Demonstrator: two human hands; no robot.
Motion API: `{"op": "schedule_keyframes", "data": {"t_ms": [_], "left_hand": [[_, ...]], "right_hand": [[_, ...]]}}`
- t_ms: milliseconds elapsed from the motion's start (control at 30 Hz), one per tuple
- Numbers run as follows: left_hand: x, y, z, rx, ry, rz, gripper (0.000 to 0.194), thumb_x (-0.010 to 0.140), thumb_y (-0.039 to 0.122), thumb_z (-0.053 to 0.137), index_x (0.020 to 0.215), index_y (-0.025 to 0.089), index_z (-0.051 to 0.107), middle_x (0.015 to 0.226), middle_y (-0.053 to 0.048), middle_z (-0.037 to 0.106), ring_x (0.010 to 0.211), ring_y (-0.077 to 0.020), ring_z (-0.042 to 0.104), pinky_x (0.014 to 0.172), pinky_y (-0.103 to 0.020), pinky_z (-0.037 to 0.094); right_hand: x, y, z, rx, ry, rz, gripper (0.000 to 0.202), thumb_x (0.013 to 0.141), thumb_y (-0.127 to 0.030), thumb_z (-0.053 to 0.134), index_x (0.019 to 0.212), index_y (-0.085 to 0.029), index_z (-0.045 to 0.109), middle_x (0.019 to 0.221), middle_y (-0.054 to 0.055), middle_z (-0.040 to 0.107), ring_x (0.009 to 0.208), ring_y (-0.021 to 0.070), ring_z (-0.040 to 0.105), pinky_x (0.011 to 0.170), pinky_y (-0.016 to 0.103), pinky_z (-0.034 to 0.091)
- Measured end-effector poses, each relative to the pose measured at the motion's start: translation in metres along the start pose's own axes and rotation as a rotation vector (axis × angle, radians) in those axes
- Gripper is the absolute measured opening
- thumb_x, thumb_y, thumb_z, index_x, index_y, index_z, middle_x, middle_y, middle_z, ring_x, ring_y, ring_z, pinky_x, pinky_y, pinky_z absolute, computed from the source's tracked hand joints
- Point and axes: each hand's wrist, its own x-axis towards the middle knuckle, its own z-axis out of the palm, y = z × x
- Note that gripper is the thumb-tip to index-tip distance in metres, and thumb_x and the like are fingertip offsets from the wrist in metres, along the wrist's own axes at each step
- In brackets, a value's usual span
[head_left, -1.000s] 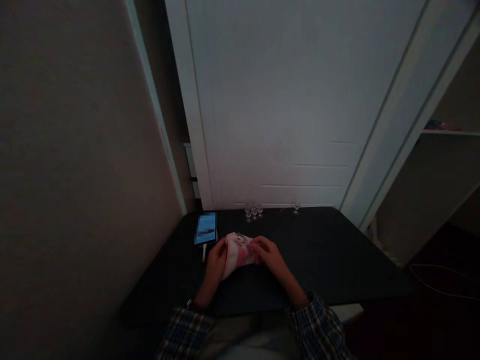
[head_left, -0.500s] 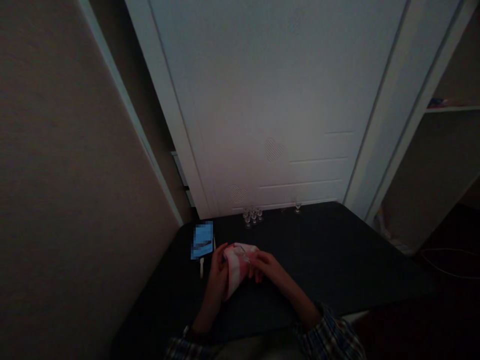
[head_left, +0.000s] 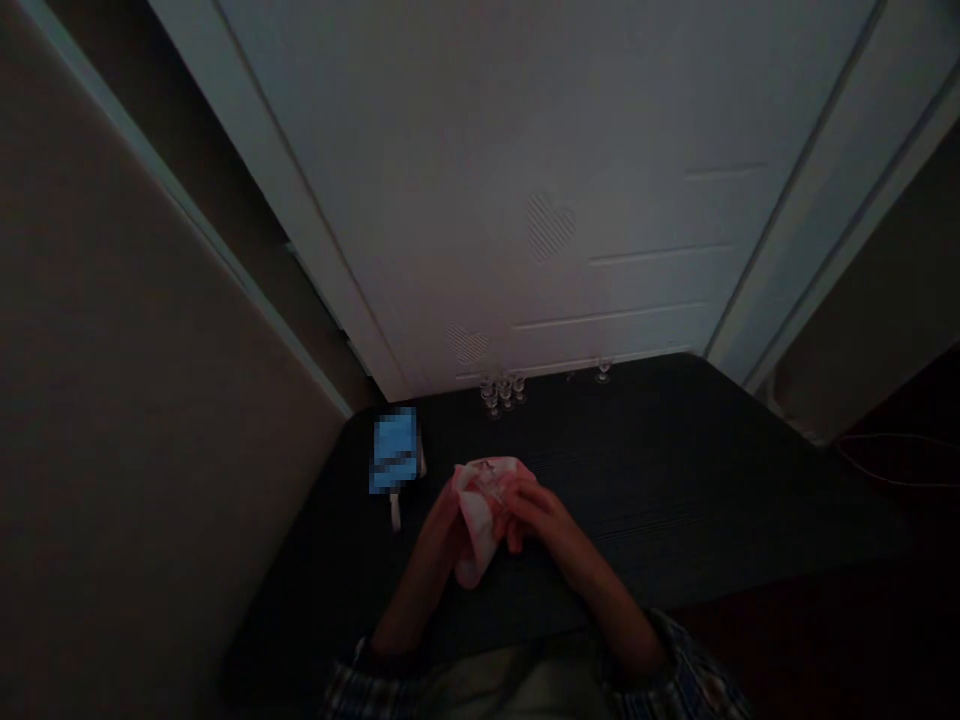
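Far left of the dark tabletop (head_left: 660, 470): a lit screen, pixelated (head_left: 394, 448), short white cable (head_left: 395, 511) at its near edge. Next, left hand (head_left: 441, 520), cupped around the left side of a pink-and-white cloth (head_left: 478, 515); thumb and fingers close on the fabric, tips partly hidden. Cloth is held over the near middle of the table, between the two hands. Work looks midway, in my judgement: a clear piece (head_left: 491, 478), probably a small glass, lies in the cloth, not yet set down. Whether the handling of it is nearly over, cannot tell. Cloth looks soft and thin, broadly striped, rumpled, a loose fold hanging at the near side; the clear piece shows only as faint glints. Behind, at the back edge, a close cluster of small stemmed glasses (head_left: 500, 393), upright. Right hand (head_left: 536, 505): fingers bent, pinching the cloth's right side; too dim to tell if they also grip the clear piece. Farther right, one upright glass (head_left: 603, 370), well apart from the cluster.
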Motion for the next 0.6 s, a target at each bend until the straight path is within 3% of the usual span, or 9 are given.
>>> {"op": "schedule_keyframes", "data": {"t_ms": [133,200,267,367,600], "left_hand": [[-0.007,0.002,-0.008,-0.196,-0.002,-0.204,0.057,0.066,0.044,0.065,0.114,0.015,0.054,0.096,-0.011,0.066,0.08,-0.0258,0.064,0.067,-0.032,0.05],[-0.011,0.004,-0.01,-0.213,0.009,-0.276,0.057,0.066,0.04,0.066,0.116,0.017,0.053,0.102,-0.011,0.065,0.087,-0.0277,0.062,0.071,-0.033,0.051],[-0.015,0.006,-0.011,-0.176,0.065,-0.27,0.063,0.057,0.036,0.074,0.114,0.017,0.055,0.104,-0.011,0.065,0.091,-0.0295,0.061,0.071,-0.031,0.051],[-0.02,0.01,-0.011,-0.118,0.102,-0.316,0.064,0.056,0.032,0.075,0.115,0.019,0.055,0.106,-0.01,0.065,0.094,-0.0302,0.06,0.072,-0.031,0.053],[-0.032,0.007,-0.026,-0.099,0.247,-0.409,0.051,0.052,0.032,0.076,0.101,0.024,0.063,0.08,-0.005,0.069,0.08,-0.0292,0.064,0.064,-0.035,0.055]], "right_hand": [[-0.005,0.0,0.014,-0.074,-0.013,0.04,0.024,0.08,-0.039,0.056,0.08,-0.015,0.054,0.066,-0.001,0.06,0.05,0.0067,0.05,0.049,0.018,0.039],[-0.005,-0.001,0.017,-0.124,-0.013,0.072,0.02,0.081,-0.035,0.055,0.082,-0.015,0.056,0.07,0.0,0.061,0.056,0.0079,0.053,0.053,0.019,0.041],[-0.006,-0.002,0.018,-0.211,-0.002,0.1,0.017,0.081,-0.033,0.056,0.083,-0.016,0.057,0.072,0.0,0.061,0.063,0.0094,0.055,0.057,0.02,0.042],[-0.005,-0.006,0.021,-0.311,0.018,0.143,0.016,0.079,-0.033,0.058,0.085,-0.018,0.059,0.071,-0.002,0.061,0.064,0.0102,0.055,0.06,0.021,0.042],[0.01,-0.022,0.03,-0.549,-0.026,0.169,0.02,0.076,-0.031,0.062,0.096,-0.026,0.06,0.089,0.0,0.063,0.081,0.0147,0.056,0.073,0.025,0.044]]}}
